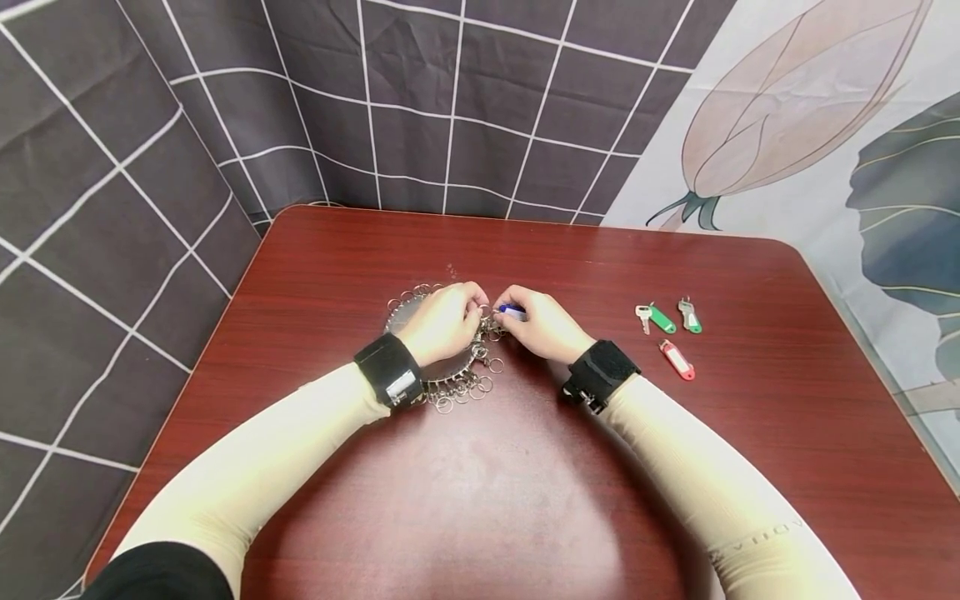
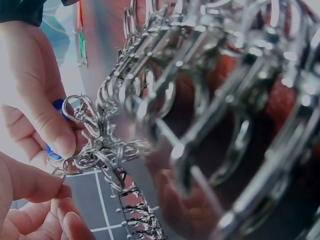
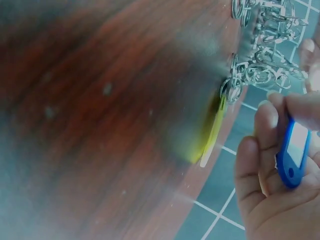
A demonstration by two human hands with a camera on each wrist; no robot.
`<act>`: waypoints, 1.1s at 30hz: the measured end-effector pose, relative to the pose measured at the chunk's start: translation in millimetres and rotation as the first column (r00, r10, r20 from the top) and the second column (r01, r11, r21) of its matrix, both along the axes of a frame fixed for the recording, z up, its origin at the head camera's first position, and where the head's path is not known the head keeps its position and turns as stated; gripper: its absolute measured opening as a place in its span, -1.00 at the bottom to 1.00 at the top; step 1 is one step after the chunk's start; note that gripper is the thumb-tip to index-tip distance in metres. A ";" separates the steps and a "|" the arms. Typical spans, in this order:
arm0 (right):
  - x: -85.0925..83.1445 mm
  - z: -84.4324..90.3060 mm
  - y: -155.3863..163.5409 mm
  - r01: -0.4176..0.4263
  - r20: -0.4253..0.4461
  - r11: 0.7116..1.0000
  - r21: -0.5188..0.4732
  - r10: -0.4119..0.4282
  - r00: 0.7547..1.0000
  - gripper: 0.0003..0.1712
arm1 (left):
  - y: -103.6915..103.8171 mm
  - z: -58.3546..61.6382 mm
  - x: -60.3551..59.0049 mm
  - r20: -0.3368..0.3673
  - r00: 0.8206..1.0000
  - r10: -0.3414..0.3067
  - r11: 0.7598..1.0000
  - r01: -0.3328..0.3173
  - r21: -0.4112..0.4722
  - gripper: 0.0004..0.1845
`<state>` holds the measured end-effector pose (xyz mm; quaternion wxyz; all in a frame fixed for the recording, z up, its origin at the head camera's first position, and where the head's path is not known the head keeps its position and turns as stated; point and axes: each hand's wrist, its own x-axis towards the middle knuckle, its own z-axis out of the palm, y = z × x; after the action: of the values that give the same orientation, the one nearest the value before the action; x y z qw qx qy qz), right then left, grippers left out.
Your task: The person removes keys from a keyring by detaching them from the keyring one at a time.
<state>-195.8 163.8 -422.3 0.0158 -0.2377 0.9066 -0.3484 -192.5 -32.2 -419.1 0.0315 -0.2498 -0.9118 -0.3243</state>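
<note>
A round metal disc [image 1: 408,321] rimmed with several key rings [image 1: 468,387] lies on the red-brown table [image 1: 480,492]. My left hand [image 1: 476,310] lies over the disc and pinches a key ring [image 2: 64,172] at its right edge. My right hand [image 1: 504,312] meets it there, gripping a blue key tag [image 3: 292,152] with a white label between thumb and fingers. The blue tag [image 1: 513,312] touches the cluster of rings. A yellow tag [image 3: 212,130] hangs from a ring [image 3: 230,91] on the disc in the right wrist view.
Right of my hands lie two green key tags with keys [image 1: 657,318] [image 1: 690,317] and a red tag [image 1: 677,360]. A checked dark curtain [image 1: 420,108] hangs behind the table, with a floral one [image 1: 817,125] to its right.
</note>
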 end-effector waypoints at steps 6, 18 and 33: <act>2.2 -0.5 1.9 0.023 0.004 0.999 -0.041 -0.023 1.000 -0.93 | 0.3 -4.1 -0.6 -0.010 1.000 -0.010 1.000 0.010 -0.017 -0.88; 3.5 -1.8 5.6 0.051 0.013 0.997 -0.064 -0.050 0.999 -0.91 | 3.1 -5.6 -0.8 0.004 1.000 -0.004 0.999 0.004 0.047 -0.92; 7.6 -3.3 4.8 0.045 -0.008 0.998 -0.051 -0.046 0.999 -0.96 | 2.2 -2.5 -1.0 0.042 0.999 -0.026 0.994 0.022 0.104 -0.83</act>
<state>-188.2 168.6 -425.6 -0.0020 -0.2189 0.9027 -0.3704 -193.5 -30.0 -421.6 0.0206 -0.2518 -0.8912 -0.3768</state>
